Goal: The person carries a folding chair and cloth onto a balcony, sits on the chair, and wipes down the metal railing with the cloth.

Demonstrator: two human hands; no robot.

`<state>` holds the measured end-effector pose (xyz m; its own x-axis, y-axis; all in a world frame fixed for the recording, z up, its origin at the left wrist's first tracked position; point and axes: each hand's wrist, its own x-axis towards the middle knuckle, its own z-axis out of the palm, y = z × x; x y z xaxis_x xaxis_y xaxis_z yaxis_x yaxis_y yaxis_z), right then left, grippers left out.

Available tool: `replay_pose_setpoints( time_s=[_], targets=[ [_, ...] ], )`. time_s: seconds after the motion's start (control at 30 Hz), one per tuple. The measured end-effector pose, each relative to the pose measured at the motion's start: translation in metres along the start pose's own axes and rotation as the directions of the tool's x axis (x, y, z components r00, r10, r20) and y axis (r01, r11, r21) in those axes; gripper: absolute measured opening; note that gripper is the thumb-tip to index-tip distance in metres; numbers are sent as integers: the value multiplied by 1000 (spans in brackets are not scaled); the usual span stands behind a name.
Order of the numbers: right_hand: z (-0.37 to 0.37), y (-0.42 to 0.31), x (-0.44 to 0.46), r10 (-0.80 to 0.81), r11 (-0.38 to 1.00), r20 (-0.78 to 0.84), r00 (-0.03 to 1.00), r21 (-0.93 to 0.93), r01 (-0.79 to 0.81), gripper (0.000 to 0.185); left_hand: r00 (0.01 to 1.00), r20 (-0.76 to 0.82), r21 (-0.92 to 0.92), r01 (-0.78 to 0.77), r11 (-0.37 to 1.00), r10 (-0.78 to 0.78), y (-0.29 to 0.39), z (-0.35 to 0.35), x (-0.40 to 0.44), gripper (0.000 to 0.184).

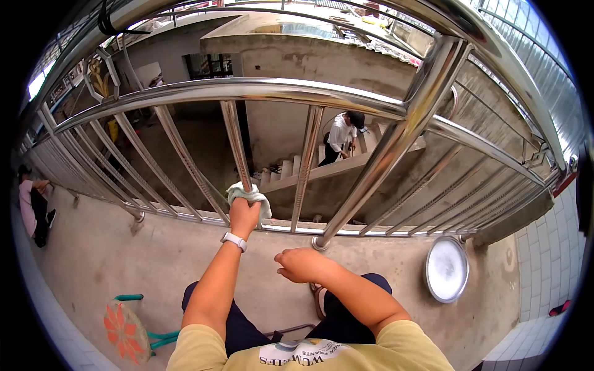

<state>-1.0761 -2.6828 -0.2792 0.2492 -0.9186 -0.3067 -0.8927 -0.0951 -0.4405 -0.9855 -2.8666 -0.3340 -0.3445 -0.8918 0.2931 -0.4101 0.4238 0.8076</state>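
Stool [127,331]: floral-topped, seen at lower left.
Railing [192,91]: the lower yard [162,154] is fenced off.
Upright bar [236,142]: wrapped low in pale cloth [258,199].
Left hand [245,214]: clenched on the cloth.
Right hand [303,264]: half-curled, held apart from the railing; its contents cannot be told.

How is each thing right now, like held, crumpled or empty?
Pale green cloth: bunched against a shiny metal bar
Left hand: closed on it
Right hand: loosely curled, nothing visibly held
White wristwatch: strapped on
Round silvery basin: on the floor, contents unclear
Round orange-flowered stool: nobody on it
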Motion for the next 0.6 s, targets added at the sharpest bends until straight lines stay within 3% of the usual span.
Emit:
replay_pose_setpoints(
  time_s=[0.1, 0.3, 0.4, 0.6],
  targets=[
    [0, -1, 0, -2, 1000, -9, 1000, 5, 2, 26, 1000, -20, 131, 1, 991, 1, 16, -9, 3, 28],
    [2, 1, 1, 7, 1000, -32, 999, 9, -7, 26, 991, -126, 37, -36, 999, 40, 48, -22, 10, 26],
    [1, 4, 0, 19, 1000, -8, 1000, 8, -19, 26, 974, -190, -101, -143, 985, 122, 71, -32, 13, 17],
    [-3, 8, -8, 45, 999, 12, 999, 0, -45, 26, 922, -277, -119, -311, 943, 269, 76, -31, 21, 17]
  ],
)
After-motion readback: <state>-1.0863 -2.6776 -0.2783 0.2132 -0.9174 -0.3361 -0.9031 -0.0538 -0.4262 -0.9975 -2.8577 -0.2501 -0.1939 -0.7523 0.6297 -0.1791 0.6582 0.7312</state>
